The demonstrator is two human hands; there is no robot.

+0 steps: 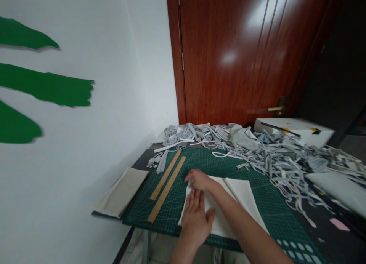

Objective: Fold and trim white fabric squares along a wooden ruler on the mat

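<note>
A folded piece of white cloth (243, 189) lies on the green cutting mat (228, 167) in front of me. My left hand (196, 217) rests flat on the cloth's left side, fingers stretched forward and thumb out to the right. Just beyond it, my right hand (198, 179) is at the far left corner of the same cloth. Its fingers are bent down and look closed on the edge, though the fingertips are partly hidden. My right forearm crosses over the cloth.
Two wooden rulers (167, 189) lie left of the cloth. A folded off-white cloth stack (122, 193) sits at the table's left edge. Grey and white fabric strips (271, 157) are heaped along the back and right, before a white box (297, 128). A wooden door (228, 85) stands behind.
</note>
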